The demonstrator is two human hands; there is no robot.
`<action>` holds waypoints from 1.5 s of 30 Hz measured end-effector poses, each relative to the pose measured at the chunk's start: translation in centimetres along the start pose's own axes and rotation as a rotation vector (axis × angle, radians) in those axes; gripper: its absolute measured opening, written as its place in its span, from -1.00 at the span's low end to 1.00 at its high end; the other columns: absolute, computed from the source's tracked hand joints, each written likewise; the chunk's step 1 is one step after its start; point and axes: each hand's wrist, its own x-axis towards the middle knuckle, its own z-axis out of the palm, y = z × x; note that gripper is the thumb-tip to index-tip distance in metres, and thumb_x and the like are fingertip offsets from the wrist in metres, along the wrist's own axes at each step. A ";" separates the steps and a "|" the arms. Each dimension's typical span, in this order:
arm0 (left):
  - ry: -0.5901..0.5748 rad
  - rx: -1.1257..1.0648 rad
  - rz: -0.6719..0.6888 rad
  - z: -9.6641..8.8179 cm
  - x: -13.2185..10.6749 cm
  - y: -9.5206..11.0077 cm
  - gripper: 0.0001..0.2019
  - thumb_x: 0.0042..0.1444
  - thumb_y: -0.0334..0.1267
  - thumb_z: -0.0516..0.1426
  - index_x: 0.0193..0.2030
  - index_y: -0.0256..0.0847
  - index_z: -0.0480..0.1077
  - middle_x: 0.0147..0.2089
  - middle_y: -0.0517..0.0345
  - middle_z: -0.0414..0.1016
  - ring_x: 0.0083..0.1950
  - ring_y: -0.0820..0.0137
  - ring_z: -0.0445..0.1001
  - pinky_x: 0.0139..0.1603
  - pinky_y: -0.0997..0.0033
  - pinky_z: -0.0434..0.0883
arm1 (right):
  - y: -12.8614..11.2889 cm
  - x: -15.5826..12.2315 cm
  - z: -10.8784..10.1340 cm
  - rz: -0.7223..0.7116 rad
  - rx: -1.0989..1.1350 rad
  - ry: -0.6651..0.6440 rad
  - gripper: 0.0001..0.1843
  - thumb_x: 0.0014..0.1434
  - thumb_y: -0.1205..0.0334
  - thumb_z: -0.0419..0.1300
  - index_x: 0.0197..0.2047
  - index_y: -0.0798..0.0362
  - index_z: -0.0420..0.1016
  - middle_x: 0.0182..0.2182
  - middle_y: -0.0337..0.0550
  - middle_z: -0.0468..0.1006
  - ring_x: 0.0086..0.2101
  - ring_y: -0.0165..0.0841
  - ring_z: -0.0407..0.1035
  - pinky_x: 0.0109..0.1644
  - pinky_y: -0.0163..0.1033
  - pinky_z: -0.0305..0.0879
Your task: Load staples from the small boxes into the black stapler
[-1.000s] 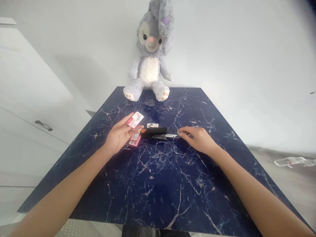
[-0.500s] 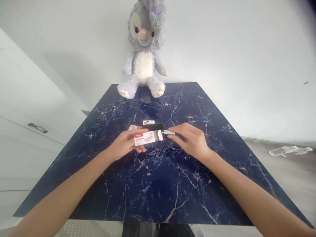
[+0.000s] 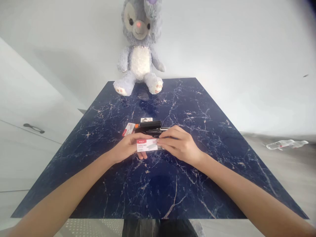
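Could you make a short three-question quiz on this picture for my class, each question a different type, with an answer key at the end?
1. Multiple choice: What are the left hand and the right hand both touching?
A) a mug
B) a red-and-white box
C) a ruler

2. True or false: The black stapler lies on the table, farther from the person than the box in hand.

3. Fill in the blank: At the far end of the table sits a ______.

Key:
1. B
2. True
3. plush toy
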 end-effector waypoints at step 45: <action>0.171 -0.123 0.057 0.2 0.6 -0.4 -0.61 0.11 -0.12 0.37 0.06 -0.14 0.56 -0.16 0.03 0.62 -0.26 0.34 0.62 -0.25 0.34 0.59 | -0.7 0.6 0.3 0.939 1.096 -0.034 -0.69 0.28 0.07 0.26 0.02 0.05 0.53 -0.23 -0.10 0.63 -0.28 -0.34 0.56 -0.16 -0.20 0.56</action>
